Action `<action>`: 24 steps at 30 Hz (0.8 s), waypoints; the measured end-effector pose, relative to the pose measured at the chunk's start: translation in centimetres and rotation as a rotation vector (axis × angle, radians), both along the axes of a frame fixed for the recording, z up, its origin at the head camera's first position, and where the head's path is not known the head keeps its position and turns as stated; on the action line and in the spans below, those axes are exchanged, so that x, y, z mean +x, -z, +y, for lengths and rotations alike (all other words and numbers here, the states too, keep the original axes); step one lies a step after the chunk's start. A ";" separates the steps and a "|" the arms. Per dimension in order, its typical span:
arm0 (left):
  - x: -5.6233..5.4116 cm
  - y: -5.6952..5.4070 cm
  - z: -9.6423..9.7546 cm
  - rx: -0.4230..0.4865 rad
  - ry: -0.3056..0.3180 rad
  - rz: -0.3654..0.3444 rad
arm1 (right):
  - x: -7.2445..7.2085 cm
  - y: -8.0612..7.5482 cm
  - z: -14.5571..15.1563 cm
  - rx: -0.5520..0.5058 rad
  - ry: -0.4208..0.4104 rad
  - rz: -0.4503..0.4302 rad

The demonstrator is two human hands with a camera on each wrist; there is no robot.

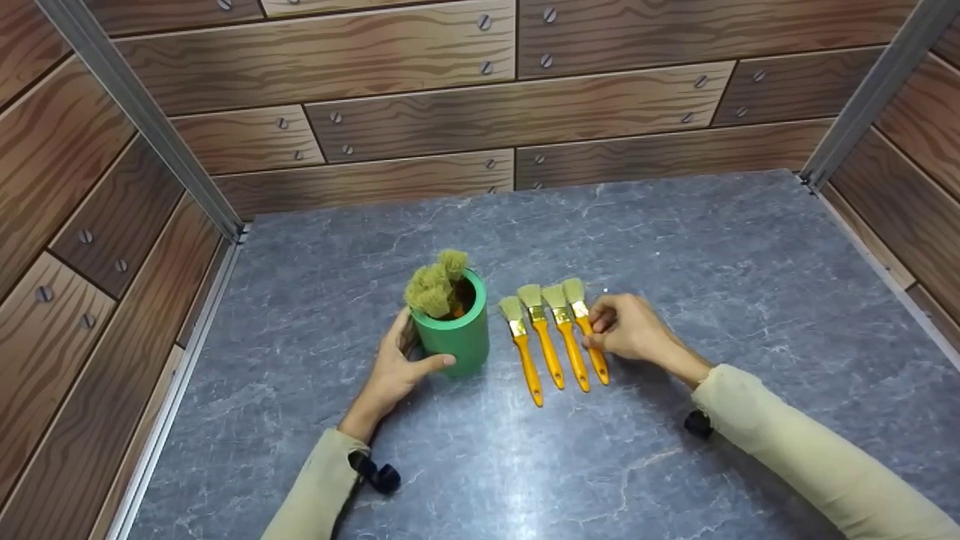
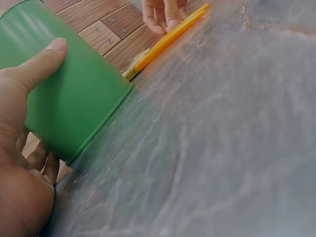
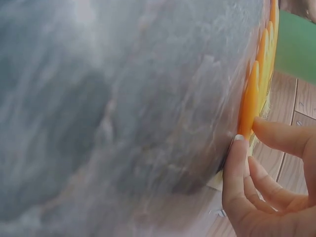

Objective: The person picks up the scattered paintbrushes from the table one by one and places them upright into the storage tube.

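A green cylindrical holder (image 1: pixel 455 337) stands upright on the table, with several bristle heads (image 1: pixel 431 289) poking out of its top. My left hand (image 1: pixel 397 360) grips its side, the thumb (image 2: pixel 47 61) across the front and the fingers round the back. To the right of the holder, several paintbrushes (image 1: pixel 547 349) with orange handles and pale bristles lie side by side, bristles pointing away from me. My right hand (image 1: pixel 630 330) is at the rightmost paintbrush (image 1: pixel 596 356); thumb and index finger pinch its orange handle (image 3: pixel 251 98) low over the tabletop.
The grey marbled table (image 1: pixel 337 300) reaches back to a wood-patterned wall (image 1: pixel 420 97). Similar panels rise at left and right, with metal posts (image 1: pixel 142 112) in the corners. Dark straps or devices (image 1: pixel 375 472) sit at the sleeves' cuffs.
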State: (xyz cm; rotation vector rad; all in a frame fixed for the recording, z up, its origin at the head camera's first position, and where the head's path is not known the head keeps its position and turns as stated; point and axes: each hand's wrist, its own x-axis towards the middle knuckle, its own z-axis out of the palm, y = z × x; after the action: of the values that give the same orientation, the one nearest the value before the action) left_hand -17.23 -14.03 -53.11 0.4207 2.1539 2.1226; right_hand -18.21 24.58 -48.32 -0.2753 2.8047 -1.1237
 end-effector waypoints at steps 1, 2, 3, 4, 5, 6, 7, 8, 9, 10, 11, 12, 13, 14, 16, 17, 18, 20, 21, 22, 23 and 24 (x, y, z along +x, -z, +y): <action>0.0 0.0 0.0 -0.003 0.000 0.003 | 0.0 -0.1 0.0 0.005 0.004 -0.006; 0.0 0.0 0.0 -0.006 0.000 0.005 | -0.1 -0.1 0.0 0.011 0.009 -0.015; 0.0 0.0 0.0 -0.006 0.000 0.006 | -0.1 -0.2 0.1 0.015 0.013 -0.026; 0.0 0.0 0.0 -0.010 -0.001 0.008 | -0.1 -0.2 0.1 0.016 0.017 -0.039; 0.0 0.0 -0.1 -0.011 0.000 0.012 | -0.1 -0.3 0.1 0.016 0.022 -0.051; -0.1 0.0 -0.1 -0.012 -0.003 0.009 | -0.2 -0.3 0.2 0.018 0.029 -0.061; -0.1 0.0 -0.1 -0.011 -0.003 0.010 | -0.2 -0.3 0.2 0.019 0.031 -0.066; -0.1 0.1 -0.1 -0.010 -0.003 0.010 | -0.3 -0.3 0.2 0.022 0.033 -0.072; -0.1 0.1 -0.1 -0.007 -0.003 0.007 | -0.3 -0.3 0.3 0.022 0.035 -0.078; -0.1 0.1 -0.1 -0.007 -0.001 0.005 | -0.4 -0.3 0.3 0.023 0.037 -0.085; -0.1 0.1 -0.1 -0.006 -0.001 0.002 | -0.4 -0.3 0.3 0.024 0.039 -0.091; -0.1 0.1 -0.1 -0.011 -0.005 -0.007 | -0.5 -0.3 0.4 0.022 0.040 -0.101; -0.1 0.1 -0.1 -0.014 -0.007 -0.011 | -0.5 -0.3 0.4 0.021 0.041 -0.114; -0.1 0.2 -0.2 -0.019 -0.007 -0.012 | -0.6 -0.4 0.4 0.013 0.042 -0.133; -0.1 0.2 -0.2 -0.024 -0.006 -0.011 | -0.6 -0.4 0.4 -0.002 0.048 -0.172; -0.1 0.2 -0.2 -0.027 -0.007 -0.011 | -0.6 -0.4 0.4 -0.008 0.053 -0.189; -0.1 0.2 -0.2 -0.030 -0.009 -0.012 | -0.6 -0.5 0.4 -0.012 0.059 -0.202; -0.1 0.3 -0.1 -0.030 -0.008 -0.010 | -0.7 -0.5 0.4 -0.022 0.068 -0.220; -0.1 0.3 -0.2 -0.031 -0.011 -0.013 | -0.7 -0.5 0.4 -0.024 0.070 -0.223; -0.1 0.3 -0.2 -0.031 -0.014 -0.017 | -0.7 -0.5 0.4 -0.026 0.071 -0.224; -0.1 0.3 -0.2 -0.031 -0.016 -0.021 | -0.7 -0.5 0.4 -0.029 0.072 -0.225; -0.1 0.3 -0.2 -0.030 -0.015 -0.023 | -0.7 -0.5 0.4 -0.036 0.074 -0.228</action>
State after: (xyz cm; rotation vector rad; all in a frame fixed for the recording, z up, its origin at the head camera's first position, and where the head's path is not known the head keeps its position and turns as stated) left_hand -17.33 -14.23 -53.43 0.3765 2.1811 2.0892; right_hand -18.89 25.02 -47.81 -0.0432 2.6151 -1.1426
